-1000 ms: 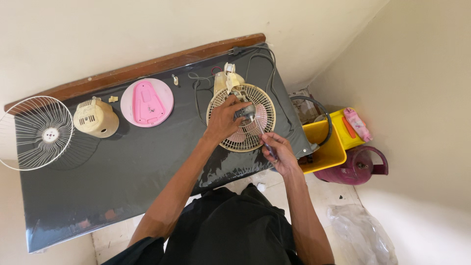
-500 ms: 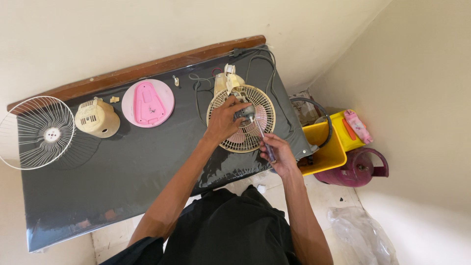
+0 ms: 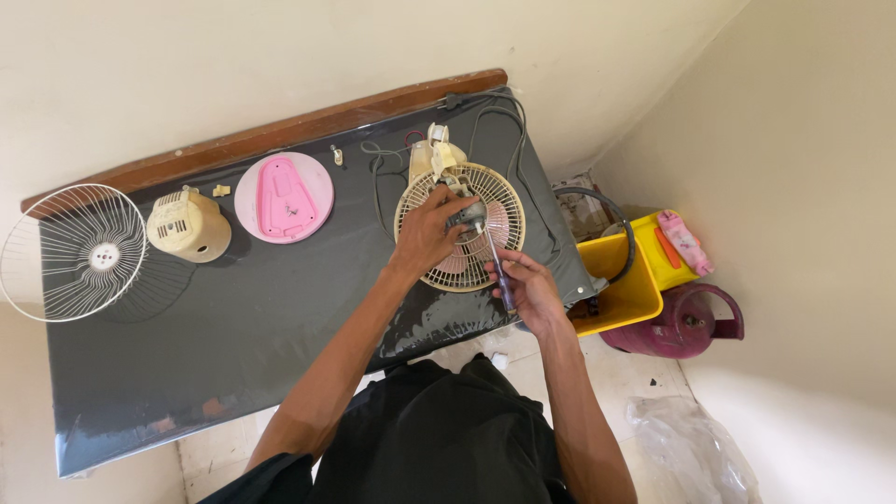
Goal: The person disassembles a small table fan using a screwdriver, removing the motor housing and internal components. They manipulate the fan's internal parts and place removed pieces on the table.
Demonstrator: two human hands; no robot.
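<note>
I've got my left hand (image 3: pixel 431 233) clamped down on the motor at the centre of the round fan guard (image 3: pixel 460 227), which lies flat near the right end of the dark table (image 3: pixel 233 317). My right hand (image 3: pixel 527 289) is closed around a screwdriver (image 3: pixel 495 263), tip at the hub. Further left lie a pink disc (image 3: pixel 284 197), a cream motor cover (image 3: pixel 188 225) and a white wire grille (image 3: pixel 73 252).

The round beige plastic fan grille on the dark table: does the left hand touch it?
Touching. The head view shows the left hand lying on the round beige plastic fan grille, fingers pressed at its centre, no gap visible.
</note>
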